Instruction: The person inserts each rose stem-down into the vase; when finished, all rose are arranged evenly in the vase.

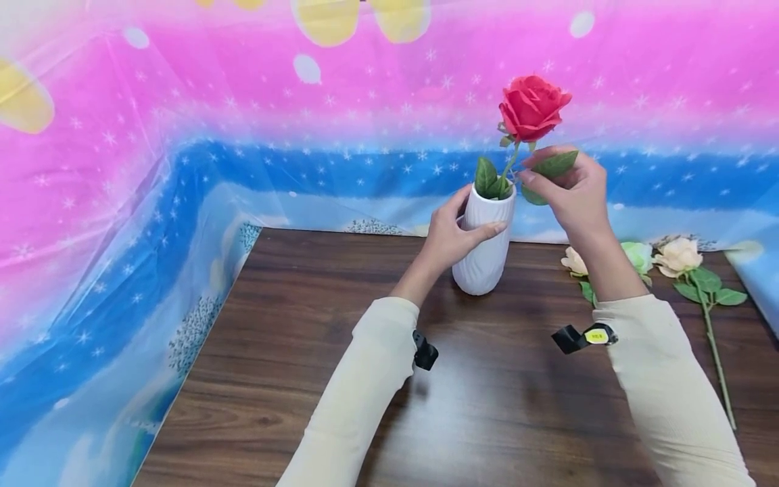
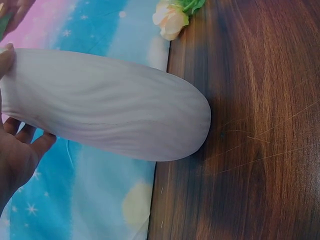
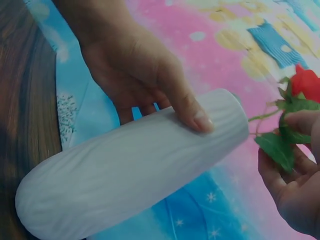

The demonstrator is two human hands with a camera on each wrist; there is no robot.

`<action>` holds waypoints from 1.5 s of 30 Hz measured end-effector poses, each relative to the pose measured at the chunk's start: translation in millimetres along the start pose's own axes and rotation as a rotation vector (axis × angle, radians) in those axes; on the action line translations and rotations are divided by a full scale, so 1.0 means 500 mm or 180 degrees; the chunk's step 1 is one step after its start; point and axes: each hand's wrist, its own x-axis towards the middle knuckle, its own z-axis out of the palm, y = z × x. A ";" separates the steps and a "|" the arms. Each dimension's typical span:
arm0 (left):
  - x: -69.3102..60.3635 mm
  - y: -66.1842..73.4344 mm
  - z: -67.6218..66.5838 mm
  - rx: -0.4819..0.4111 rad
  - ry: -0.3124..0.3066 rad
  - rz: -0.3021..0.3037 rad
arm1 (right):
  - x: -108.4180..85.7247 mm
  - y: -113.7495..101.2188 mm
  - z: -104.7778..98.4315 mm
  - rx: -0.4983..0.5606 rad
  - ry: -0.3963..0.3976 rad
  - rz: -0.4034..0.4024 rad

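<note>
A white ribbed vase (image 1: 483,250) is near the table's back edge, gripped near its top by my left hand (image 1: 452,233), thumb across the front. In the left wrist view the vase (image 2: 110,105) spans the picture beside the left hand (image 2: 17,155). A red rose (image 1: 533,108) rises from the vase mouth, its stem inside and green leaves at the rim. My right hand (image 1: 575,189) pinches at a leafy part of the rose just right of the rim. The right wrist view shows the right hand (image 3: 297,185) around green leaves (image 3: 277,151) below the red bloom (image 3: 306,84).
On the table (image 1: 292,338) at the right lie a peach rose (image 1: 678,257) with a long stem, a pale green bloom (image 1: 637,257) and another peach bloom (image 1: 574,262), partly behind the right forearm. A patterned pink and blue cloth (image 1: 243,128) hangs behind and at the left.
</note>
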 end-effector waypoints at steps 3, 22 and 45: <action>0.000 0.000 0.001 0.0016 0.0004 -0.0063 | -0.020 0.000 -0.018 0.0189 0.0084 0.0137; 0.007 0.006 -0.010 0.0018 0.0060 -0.0140 | -0.151 0.027 -0.151 0.0578 0.0225 0.0360; 0.001 0.005 0.000 -0.0020 -0.0016 -0.0231 | -0.287 0.137 -0.346 -0.0395 -0.0066 0.1512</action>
